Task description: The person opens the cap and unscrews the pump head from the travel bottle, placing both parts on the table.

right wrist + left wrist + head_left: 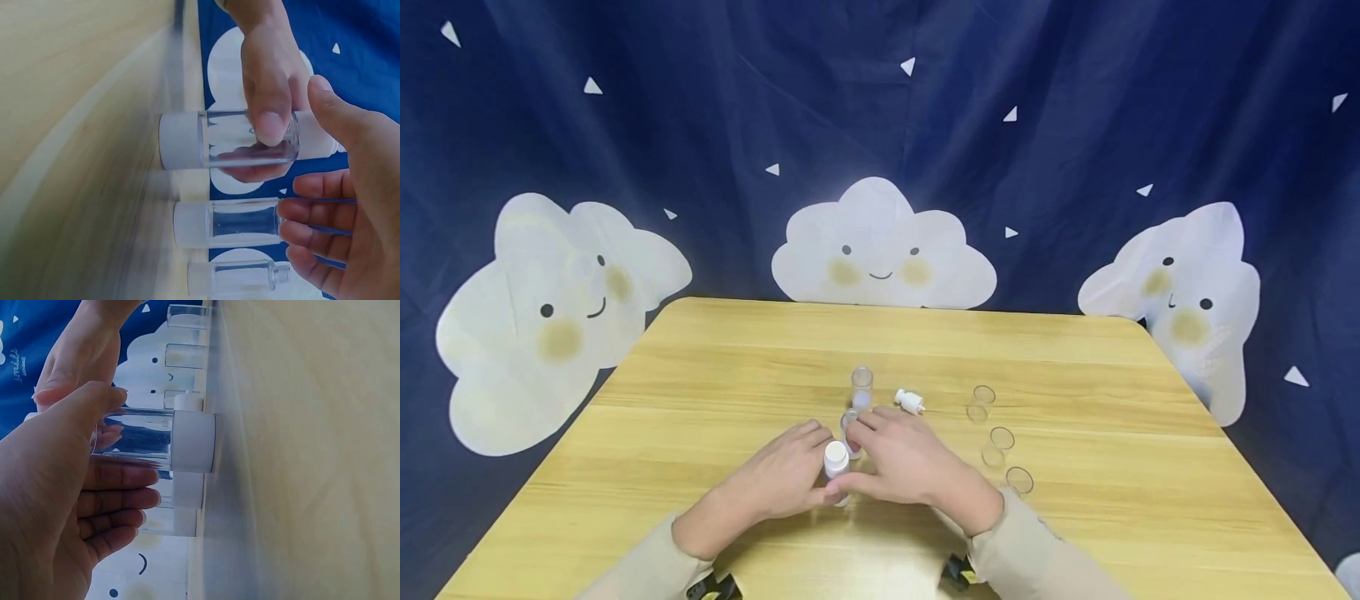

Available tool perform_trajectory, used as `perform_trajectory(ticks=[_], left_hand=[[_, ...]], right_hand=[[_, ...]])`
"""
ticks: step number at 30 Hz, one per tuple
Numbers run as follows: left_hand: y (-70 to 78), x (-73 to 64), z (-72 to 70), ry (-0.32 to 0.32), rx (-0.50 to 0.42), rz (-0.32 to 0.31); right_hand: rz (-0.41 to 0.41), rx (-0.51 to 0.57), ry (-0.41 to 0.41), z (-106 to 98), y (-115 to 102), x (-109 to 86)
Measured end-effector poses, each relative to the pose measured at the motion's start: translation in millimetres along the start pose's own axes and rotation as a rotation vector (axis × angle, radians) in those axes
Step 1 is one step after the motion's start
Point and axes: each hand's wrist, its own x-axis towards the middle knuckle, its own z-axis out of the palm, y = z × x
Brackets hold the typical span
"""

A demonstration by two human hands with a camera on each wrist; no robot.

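Note:
A clear pump bottle (215, 139) with a white base and a white top stands upright on the table, nearest the person. My left hand (786, 471) grips its clear upper body between thumb and fingers. Close on the other side is my right hand (902, 458), its thumb beside the bottle and its fingers loosely spread, holding nothing. Those fingertips overlap a second clear bottle (244, 224), white-based and without a top, in the right wrist view. A third such bottle (862, 385) stands farther back. To its right lies a loose white pump head (912, 402).
Clear cylindrical covers stand in a row on the right of the wooden table (1150, 500): a far cover (981, 405), a middle cover (999, 447) and a near cover (1019, 479). A dark blue curtain (880, 100) printed with clouds hangs behind the table.

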Motion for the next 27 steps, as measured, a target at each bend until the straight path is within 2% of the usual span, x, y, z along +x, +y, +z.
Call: perform_trajectory(ticks=[7, 19, 27], left_hand=[[-0.5, 0.4, 1.4, -0.005, -0.038, 0.026], [-1.6, -0.2, -1.1, -0.068, -0.164, 0.008], [-3.5, -0.5, -1.1, -0.107, -0.257, -0.021]], right_hand=[[-0.071, -0.035, 0.033, 3.6, -4.2, 5.7], [-0.099, 0.004, 0.025, 6.9, -5.3, 8.4], [-0.148, 0.114, -0.008, 7.7, -3.0, 9.6]])
